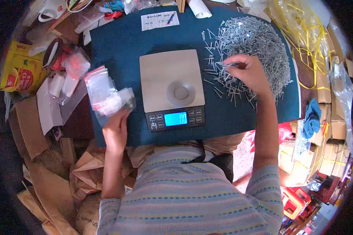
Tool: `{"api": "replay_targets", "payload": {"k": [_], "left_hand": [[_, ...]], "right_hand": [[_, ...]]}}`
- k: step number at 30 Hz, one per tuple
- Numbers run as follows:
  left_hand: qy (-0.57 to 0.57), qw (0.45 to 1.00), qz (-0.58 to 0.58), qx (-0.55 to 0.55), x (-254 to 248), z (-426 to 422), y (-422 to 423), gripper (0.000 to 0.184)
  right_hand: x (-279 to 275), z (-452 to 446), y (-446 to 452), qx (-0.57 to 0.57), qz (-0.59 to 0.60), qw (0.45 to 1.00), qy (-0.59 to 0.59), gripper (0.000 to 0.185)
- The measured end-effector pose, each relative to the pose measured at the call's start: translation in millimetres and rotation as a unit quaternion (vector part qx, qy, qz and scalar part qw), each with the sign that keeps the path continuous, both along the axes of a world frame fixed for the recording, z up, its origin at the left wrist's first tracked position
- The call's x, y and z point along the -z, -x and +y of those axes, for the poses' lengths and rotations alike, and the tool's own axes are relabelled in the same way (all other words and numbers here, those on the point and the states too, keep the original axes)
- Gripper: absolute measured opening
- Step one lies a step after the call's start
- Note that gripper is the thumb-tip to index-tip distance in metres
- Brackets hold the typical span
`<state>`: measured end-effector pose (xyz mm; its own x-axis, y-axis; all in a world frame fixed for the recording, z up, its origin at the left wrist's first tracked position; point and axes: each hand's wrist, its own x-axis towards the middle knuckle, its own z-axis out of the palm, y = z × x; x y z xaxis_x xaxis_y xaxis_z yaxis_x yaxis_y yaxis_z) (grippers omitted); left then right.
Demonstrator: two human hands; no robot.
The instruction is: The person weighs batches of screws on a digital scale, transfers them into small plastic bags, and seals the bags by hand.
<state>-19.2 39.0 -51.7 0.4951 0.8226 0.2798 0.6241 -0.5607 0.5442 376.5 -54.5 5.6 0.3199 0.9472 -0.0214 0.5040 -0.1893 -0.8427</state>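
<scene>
Over the left edge of the pile of thin silver nails [255,43], my right hand [250,72] is closed, pinching a few nails [233,64] between thumb and fingertips. My left hand [116,127] grips a clear plastic bag [123,98] at its lower end, beside a stack of clear zip bags [100,84] with red edges. Between the two hands stands a digital scale [161,74], its lit display [175,119] reading 0.0. A small round dish [180,93] rests on its plate.
The blue-green table mat [121,47] carries a handwritten note [153,22] with a pen [171,18] at the back. Plastic packets [70,72] and a yellow bag [21,68] lie at the left. Yellow strapping [302,43] and cardboard boxes crowd the right.
</scene>
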Motion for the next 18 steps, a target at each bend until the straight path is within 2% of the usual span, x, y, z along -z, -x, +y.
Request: {"api": "replay_targets", "payload": {"k": [2,3,6,8,9,10,12,15,18], "left_hand": [[0.007,1.0,-0.016,0.01,1,-1,0,0.014],[0.016,1.0,-0.021,0.009,1,-2,-1,0.013],[0.038,0.999,-0.017,0.002,-1,-4,-4,0.011],[0.041,0.999,-0.012,-0.006,-3,-5,-3,0.01],[0.039,0.999,-0.012,-0.01,-2,-6,-2,0.01],[0.036,0.999,-0.013,-0.015,-2,-6,-2,0.01],[0.03,0.999,-0.026,-0.029,-5,-7,0,0.011],[0.0,0.999,-0.029,-0.032,-18,-10,-1,0.012],[-0.007,0.998,-0.059,0.008,-46,-18,-13,0.016]], "right_hand": [[-19,10,19,-0.034,-0.019,0.999,0.0,0.018],[-17,15,26,-0.045,0.009,0.999,0.017,0.019],[-20,26,61,-0.155,0.034,0.987,-0.011,0.016],[-20,31,84,-0.216,-0.025,0.975,-0.049,0.02],[-9,34,93,-0.245,-0.064,0.962,-0.103,0.023],[-11,33,101,-0.245,-0.07,0.965,-0.059,0.022],[-4,31,104,-0.216,-0.122,0.958,-0.146,0.021],[-23,18,102,-0.139,-0.038,0.982,-0.118,0.021],[-37,0,110,-0.148,-0.071,0.983,-0.086,0.023]]}}
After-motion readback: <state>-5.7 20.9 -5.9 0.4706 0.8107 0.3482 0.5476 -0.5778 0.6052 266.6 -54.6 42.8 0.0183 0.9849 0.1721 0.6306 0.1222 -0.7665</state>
